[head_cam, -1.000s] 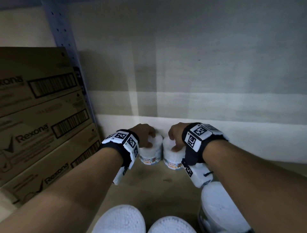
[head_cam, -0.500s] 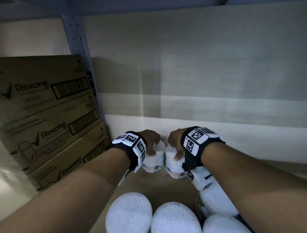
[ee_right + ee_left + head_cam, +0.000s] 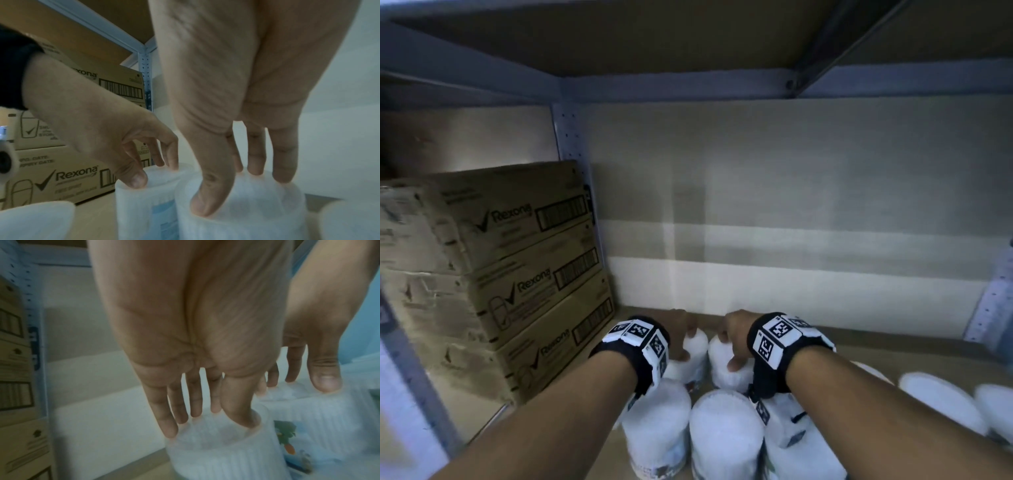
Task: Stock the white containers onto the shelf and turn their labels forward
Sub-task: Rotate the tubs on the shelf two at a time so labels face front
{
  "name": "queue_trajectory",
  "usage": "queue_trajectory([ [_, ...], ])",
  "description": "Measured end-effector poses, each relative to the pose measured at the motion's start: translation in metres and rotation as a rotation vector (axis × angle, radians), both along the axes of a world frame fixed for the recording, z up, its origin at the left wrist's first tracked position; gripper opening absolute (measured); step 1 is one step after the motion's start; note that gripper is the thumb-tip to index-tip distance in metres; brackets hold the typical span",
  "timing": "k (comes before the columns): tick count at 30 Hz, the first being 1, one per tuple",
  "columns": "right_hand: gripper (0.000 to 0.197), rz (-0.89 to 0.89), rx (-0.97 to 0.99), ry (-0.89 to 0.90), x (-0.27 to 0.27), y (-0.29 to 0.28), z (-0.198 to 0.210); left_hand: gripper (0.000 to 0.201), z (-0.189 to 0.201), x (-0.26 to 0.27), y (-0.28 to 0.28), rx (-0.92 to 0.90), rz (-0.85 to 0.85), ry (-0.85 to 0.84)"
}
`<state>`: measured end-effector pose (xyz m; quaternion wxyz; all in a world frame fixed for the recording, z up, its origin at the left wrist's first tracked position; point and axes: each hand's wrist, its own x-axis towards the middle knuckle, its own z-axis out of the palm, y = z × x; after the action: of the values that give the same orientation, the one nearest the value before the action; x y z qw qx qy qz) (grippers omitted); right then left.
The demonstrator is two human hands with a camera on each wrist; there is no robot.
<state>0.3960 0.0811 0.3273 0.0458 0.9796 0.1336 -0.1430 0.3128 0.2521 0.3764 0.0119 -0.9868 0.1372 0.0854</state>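
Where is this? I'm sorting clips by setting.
Probably a shop stockroom or storage room: a metal shelf frame with punched holes, stacked Rexona cartons beside it, and many identical white containers on the shelf board, two gripped by the left hand and right hand.

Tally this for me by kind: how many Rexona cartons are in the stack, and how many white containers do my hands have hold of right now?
Rexona cartons: 3, stacked at the left.
White containers gripped: 2, the left container by the left hand, the right container by the right hand.
Total: 5.
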Motion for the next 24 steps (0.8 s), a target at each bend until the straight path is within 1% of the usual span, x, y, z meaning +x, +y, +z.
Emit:
queue_trajectory([
  [3, 0.089, -0.009, 0.047, 0.004, -0.018, -0.006, 0.002, 0.055, -0.001, -0.013, 0.002, 0.024, 0.019, -0.023],
  [5, 0.085, -0.022, 0.069, 0.013, -0.037, -0.010, 0.009, 0.056, -0.001, -0.021, 0.002, 0.019, 0.037, -0.005],
  [7, 0.075, -0.010, 0.098, 0.009, -0.059, -0.010, 0.022, 0.057, 0.000, -0.028, 0.001, 0.008, 0.064, 0.031],
  [9, 0.063, 0.019, 0.164, 0.047, -0.076, -0.010, 0.030, 0.054, 0.004, -0.035, 0.001, -0.023, 0.075, 0.041],
  [11, 0.057, -0.005, 0.248, 0.053, -0.091, -0.009, 0.038, 0.046, 0.009, -0.040, 0.003, -0.077, 0.072, 0.077],
  [12, 0.057, -0.008, 0.265, 0.044, -0.097, -0.009, 0.043, 0.045, 0.010, -0.039, 0.006, -0.109, 0.076, 0.108],
  [14, 0.062, -0.009, 0.246, 0.056, -0.110, -0.013, 0.050, 0.054, 0.011, -0.041, 0.013, -0.137, 0.085, 0.165],
  [16, 0.070, -0.004, 0.204, 0.104, -0.122, -0.017, 0.054, 0.064, 0.012, -0.045, 0.017, -0.115, 0.076, 0.211],
  [18, 0.080, 0.013, 0.185, 0.130, -0.132, -0.017, 0.056, 0.069, 0.009, -0.048, 0.018, -0.086, 0.077, 0.249],
  [19, 0.082, 0.012, 0.185, 0.133, -0.135, -0.016, 0.057, 0.071, 0.007, -0.050, 0.019, -0.092, 0.068, 0.253],
  [24, 0.073, 0.020, 0.176, 0.108, -0.146, -0.012, 0.066, 0.070, -0.004, -0.056, 0.023, -0.152, 0.090, 0.173],
])
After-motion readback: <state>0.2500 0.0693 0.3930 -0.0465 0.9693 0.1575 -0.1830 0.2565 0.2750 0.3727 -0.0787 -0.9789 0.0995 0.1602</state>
